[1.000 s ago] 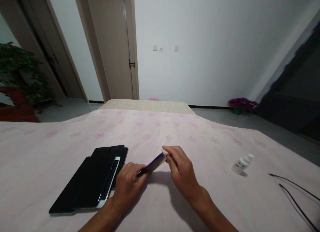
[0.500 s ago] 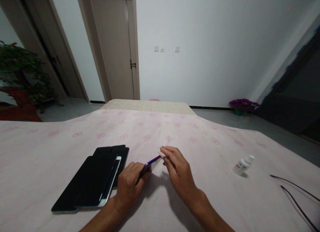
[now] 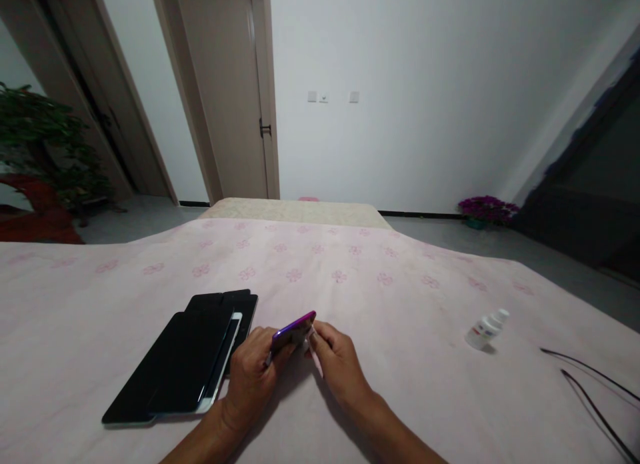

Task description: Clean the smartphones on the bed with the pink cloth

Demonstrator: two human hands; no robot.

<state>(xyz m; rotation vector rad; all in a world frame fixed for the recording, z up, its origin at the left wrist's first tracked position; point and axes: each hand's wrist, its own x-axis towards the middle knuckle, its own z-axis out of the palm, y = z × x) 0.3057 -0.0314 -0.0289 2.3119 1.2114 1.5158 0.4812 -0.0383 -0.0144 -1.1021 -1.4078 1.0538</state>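
Note:
My left hand (image 3: 253, 377) grips a purple phone (image 3: 293, 330) by its lower end and holds it tilted up off the pink flowered bedsheet (image 3: 350, 277). My right hand (image 3: 336, 361) pinches a small pale cloth against the phone's right edge; the cloth is mostly hidden by the fingers. A pile of dark phones (image 3: 193, 357), one with a white edge, lies just left of my left hand.
A small white bottle (image 3: 485, 329) lies on its side at the right. Two thin black cables (image 3: 590, 384) run off the lower right corner. Beyond the bed are a closed door (image 3: 225, 91), a green plant (image 3: 45, 144) and purple flowers (image 3: 485, 209) on the floor.
The phone has turned from lying nearly flat and long to tilted with its short end up. My right hand has drawn back towards me along it, closer to my left hand.

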